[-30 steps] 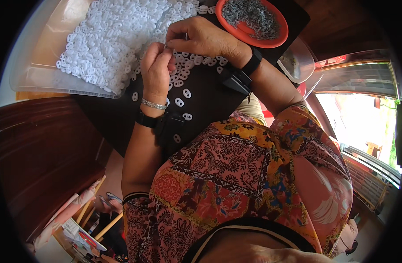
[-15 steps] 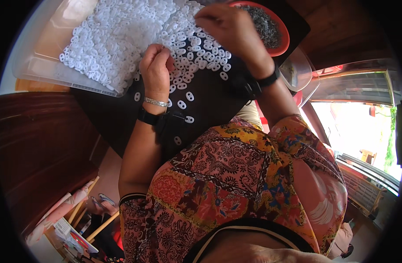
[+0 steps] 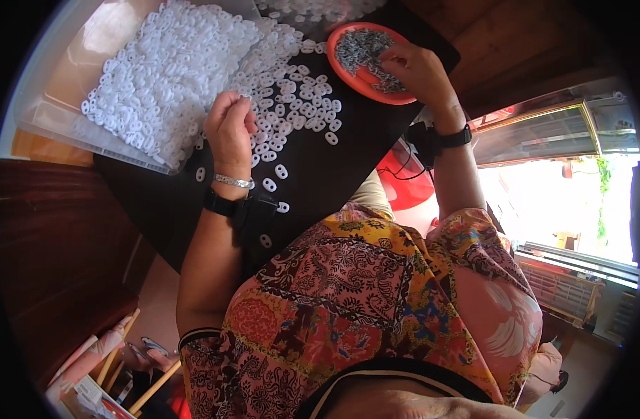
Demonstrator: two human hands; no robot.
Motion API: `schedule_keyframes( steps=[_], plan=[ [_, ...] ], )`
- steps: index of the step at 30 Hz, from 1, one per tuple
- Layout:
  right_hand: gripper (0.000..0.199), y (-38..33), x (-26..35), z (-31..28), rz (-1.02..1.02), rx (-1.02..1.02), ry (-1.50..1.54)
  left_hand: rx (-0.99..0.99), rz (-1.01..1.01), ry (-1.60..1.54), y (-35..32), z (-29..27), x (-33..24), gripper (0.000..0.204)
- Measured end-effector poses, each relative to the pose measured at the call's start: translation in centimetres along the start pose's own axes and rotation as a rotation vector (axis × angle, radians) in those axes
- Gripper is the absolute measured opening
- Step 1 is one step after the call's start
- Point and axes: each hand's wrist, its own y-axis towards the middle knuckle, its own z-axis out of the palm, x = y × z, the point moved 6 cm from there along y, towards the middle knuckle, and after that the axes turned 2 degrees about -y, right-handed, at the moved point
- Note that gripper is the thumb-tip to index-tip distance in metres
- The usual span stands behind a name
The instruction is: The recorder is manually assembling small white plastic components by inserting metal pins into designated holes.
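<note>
My left hand (image 3: 230, 133) is closed in a pinch at the right side of a big heap of white plastic pieces. A bit of white shows at its fingertips, apparently one of these oval two-hole pieces. My right hand (image 3: 426, 75) reaches over an orange bowl (image 3: 344, 68) of small grey metal parts (image 3: 358, 50), perhaps screws. Its fingers are bent together at the parts; what is between them is hidden. Loose white oval pieces (image 3: 307, 109) are scattered on the dark table (image 3: 320, 167) between my hands.
A clear plastic bin (image 3: 61, 115) at the left holds many white pieces (image 3: 166, 77). A clear bag of white pieces (image 3: 320, 8) lies at the far edge. Beyond the table's right edge is a red stool-like thing (image 3: 407, 187). Dark wooden furniture (image 3: 61, 223) stands left.
My right hand has moved right from the scattered white pieces to the orange bowl, its fingers now at the metal parts. My left hand keeps its pinch. The whole view has shifted slightly.
</note>
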Motion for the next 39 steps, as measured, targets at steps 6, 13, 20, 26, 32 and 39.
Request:
schedule_keyframes(
  steps=[6, 13, 20, 26, 32, 39],
  plan=[
    [0.019, 0.2, -0.6, 1.6, -0.053, 0.053, -0.144, 0.019, -0.017, 0.021, -0.1, 0.1, -0.2, 0.012],
    [0.017, 1.4, -1.1, 4.5, -0.106, 0.149, -0.105, 0.017, -0.018, -0.009, 0.0, 0.3, 0.0, 0.010],
    [0.017, 1.6, -1.3, 4.4, -0.185, 0.097, -0.200, 0.004, -0.027, 0.000, 0.0, 0.1, 0.1, 0.010],
    [0.016, 0.8, -1.1, 3.2, -0.096, 0.089, -0.185, 0.010, -0.020, 0.014, 0.0, 0.2, 0.0, 0.011],
    [0.016, 0.0, 0.7, 3.7, -0.240, 0.179, -0.190, 0.028, -0.026, 0.030, 0.0, 0.1, 0.1, 0.011],
    [0.013, -0.1, 2.3, 4.6, -0.266, 0.298, -0.380, 0.030, -0.041, 0.040, -0.1, 0.2, 0.1, 0.012]
  ],
)
